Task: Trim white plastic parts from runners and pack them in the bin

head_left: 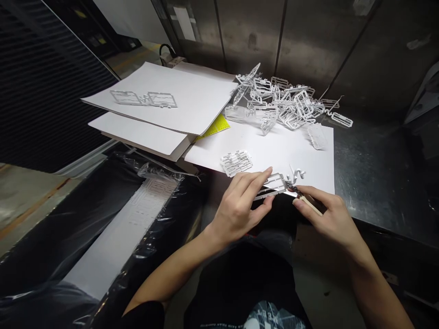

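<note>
Gripping a flat white frame (281, 177) by its opposite long edges, the left hand (240, 205) has its thumb and fingers parted by just the frame's width. The right hand (329, 214) has its thumb and fingers curled closely around the pale handle of a small tool (310, 205), whose dark metal tip meets the frame's right end; whether that tip is closed is too small to tell. A curly white stub (298, 174) shows just beyond the tip.

Well to the left of the left fingers, a container lined with glossy, wrinkled black plastic (78, 201) holds a long white strip (106, 249), with slotted shapes at its upper end. Clear film (154, 171) crumples over its rim.

Just beyond the left fingertips, slotted rectangular frames lie in a small neat stack (236, 162) on a smooth white sheet (209, 148). Farther beyond, a tangled heap of openwork frames (288, 103) joins thin bars and wavy links. Beyond and left of the fingers, a linked pair of frames (162, 99) rests on stiff white board (195, 93), near a yellow dotted piece (217, 127).
</note>
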Tool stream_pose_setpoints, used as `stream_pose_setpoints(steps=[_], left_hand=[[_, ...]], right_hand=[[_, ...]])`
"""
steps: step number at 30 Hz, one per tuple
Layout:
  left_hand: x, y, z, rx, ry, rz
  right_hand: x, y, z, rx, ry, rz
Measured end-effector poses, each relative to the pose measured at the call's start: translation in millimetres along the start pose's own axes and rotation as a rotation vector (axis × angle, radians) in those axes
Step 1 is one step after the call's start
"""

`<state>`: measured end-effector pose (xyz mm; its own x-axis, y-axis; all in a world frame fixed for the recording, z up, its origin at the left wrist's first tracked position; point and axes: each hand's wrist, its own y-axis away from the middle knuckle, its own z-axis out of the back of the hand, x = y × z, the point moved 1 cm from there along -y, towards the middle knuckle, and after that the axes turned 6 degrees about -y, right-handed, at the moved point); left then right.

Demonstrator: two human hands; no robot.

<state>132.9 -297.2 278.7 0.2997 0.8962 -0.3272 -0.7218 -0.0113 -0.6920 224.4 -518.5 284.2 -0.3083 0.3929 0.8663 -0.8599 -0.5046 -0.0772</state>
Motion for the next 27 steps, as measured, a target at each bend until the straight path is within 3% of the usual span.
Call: stream_pose_setpoints(steps=[6,16,20,24,27], left_hand=[[1,1,-0.9,-0.014,-0.008,-0.009],[16,8,-23.9,0.021,0.0,0.044],[50,6,-21.0,0.061,-0.099,0.159],[99,-1,-13.1,0.185,-0.201,0.302],[122,-5,-15.5,0.288,-0.159,0.337]], right_hand=[[-2,-2,0,-0.024,0.008,0.056],[-19,-16,-12,0.002,-0.032,-0.028],[-33,-17,1,-0.098,0.177,0.064],[-53,-12,29,-0.03,0.491,0.212],[-69,-14,42,-0.133,0.502,0.209]])
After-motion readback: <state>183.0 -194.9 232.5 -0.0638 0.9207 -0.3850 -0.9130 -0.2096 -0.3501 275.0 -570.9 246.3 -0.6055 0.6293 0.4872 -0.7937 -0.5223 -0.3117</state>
